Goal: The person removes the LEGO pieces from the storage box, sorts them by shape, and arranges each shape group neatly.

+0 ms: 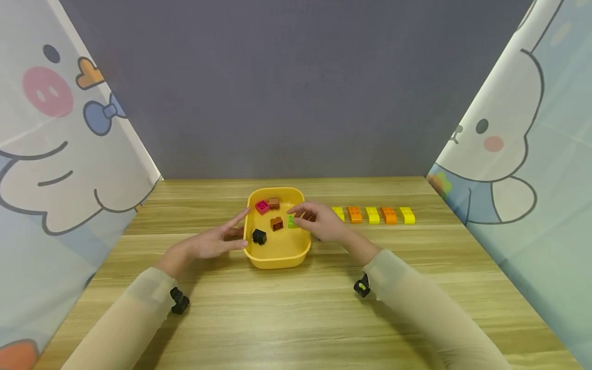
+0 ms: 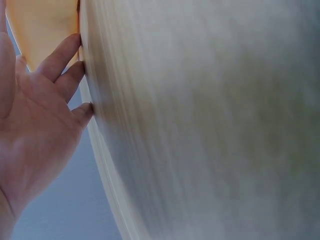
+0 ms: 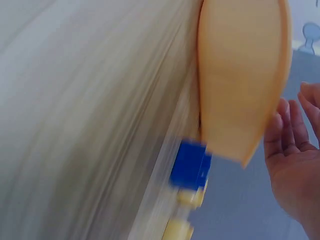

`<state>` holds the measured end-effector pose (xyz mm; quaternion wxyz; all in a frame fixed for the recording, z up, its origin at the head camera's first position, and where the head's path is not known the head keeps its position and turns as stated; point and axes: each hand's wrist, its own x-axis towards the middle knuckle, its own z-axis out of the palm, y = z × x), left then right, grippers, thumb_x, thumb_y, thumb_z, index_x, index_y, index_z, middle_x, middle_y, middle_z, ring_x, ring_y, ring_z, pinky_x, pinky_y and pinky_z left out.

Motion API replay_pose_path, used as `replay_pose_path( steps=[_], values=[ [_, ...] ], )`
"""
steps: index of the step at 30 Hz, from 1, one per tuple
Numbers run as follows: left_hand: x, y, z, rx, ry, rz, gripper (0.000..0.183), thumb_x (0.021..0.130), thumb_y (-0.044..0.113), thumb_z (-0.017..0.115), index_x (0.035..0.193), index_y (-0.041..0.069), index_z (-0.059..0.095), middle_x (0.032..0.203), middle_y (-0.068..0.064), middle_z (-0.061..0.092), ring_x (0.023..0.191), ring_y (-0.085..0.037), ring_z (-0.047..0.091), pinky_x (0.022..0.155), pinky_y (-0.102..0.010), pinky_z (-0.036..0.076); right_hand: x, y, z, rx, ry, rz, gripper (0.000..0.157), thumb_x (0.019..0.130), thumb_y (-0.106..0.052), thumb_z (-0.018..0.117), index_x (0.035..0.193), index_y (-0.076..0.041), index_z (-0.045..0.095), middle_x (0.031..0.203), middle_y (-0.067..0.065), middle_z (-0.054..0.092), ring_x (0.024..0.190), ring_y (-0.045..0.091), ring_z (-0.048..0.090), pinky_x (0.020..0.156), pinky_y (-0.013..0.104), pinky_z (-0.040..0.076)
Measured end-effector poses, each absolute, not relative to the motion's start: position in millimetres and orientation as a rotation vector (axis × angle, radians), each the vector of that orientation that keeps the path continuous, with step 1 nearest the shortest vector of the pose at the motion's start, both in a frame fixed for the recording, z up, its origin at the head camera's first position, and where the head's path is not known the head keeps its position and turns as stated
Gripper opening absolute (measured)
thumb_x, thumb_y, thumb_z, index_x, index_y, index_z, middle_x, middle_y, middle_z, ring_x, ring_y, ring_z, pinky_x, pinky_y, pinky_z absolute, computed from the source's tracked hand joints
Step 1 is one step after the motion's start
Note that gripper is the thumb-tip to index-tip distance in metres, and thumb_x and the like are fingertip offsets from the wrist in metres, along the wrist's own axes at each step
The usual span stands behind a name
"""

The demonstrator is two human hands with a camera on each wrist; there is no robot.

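A yellow plastic bin (image 1: 277, 263) holds several toy building blocks: a pink block (image 1: 262, 207), a brown block (image 1: 274, 204), an orange-brown block (image 1: 277, 223), a black block (image 1: 259, 236) and a light green block (image 1: 291, 221). My left hand (image 1: 214, 241) rests spread against the bin's left side, thumb and forefinger at its rim; in the left wrist view its fingertips reach down to the table. Over the right rim comes my right hand (image 1: 319, 222), fingers and thumb apart beside the green block, which they partly cover.
Right of the bin runs a row of yellow and orange blocks, among them an orange block (image 1: 354, 215) and a yellow block (image 1: 407, 215). A blue block (image 3: 190, 164) stands close to the bin, mostly hidden under my right hand in the head view. A grey panel (image 1: 291, 92) rises behind the table.
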<state>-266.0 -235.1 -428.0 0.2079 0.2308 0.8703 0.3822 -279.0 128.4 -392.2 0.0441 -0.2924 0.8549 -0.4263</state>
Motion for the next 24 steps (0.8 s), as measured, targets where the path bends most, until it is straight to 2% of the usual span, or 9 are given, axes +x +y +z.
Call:
replay_pose_path(
  steps=[7,16,20,24],
  values=[
    [-266,-235,-428,0.653,2.407,1.068,0.097,0.11,0.051,0.064,0.177,0.042,-0.006,0.174,-0.03,0.037,0.162,-0.051,0.036,0.129,-0.077,0.024,-284,81,-390,-1.048,2.546,-1.198,0.029,0.109,-0.016,0.07,0.137,-0.01,0.075,0.127,0.012,0.073,0.102,0.018,0.071,0.089,0.03,0.061],
    [-267,-236,-428,0.669,2.408,1.055,0.097,0.11,0.051,0.064,0.177,0.039,-0.006,0.172,-0.031,0.039,0.16,-0.051,0.039,0.127,-0.077,0.03,-291,54,-400,-1.08,2.447,-0.879,0.041,0.109,-0.014,0.069,0.149,-0.025,0.069,0.152,0.011,0.059,0.112,0.017,0.068,0.1,0.029,0.058],
    [-267,-236,-428,0.67,2.412,1.052,0.096,0.111,0.05,0.063,0.177,0.039,-0.006,0.172,-0.031,0.039,0.16,-0.051,0.039,0.127,-0.076,0.031,-291,52,-403,-1.084,2.442,-0.726,0.049,0.109,-0.017,0.07,0.156,-0.029,0.063,0.15,0.01,0.057,0.111,0.014,0.066,0.098,0.028,0.057],
    [-266,-237,-427,0.666,2.405,1.071,0.095,0.111,0.05,0.063,0.177,0.04,-0.006,0.172,-0.031,0.039,0.161,-0.05,0.039,0.127,-0.076,0.03,-290,50,-405,-1.068,2.463,-0.681,0.05,0.106,-0.017,0.075,0.154,-0.025,0.064,0.14,0.008,0.06,0.105,0.014,0.064,0.098,0.03,0.057]
  ],
)
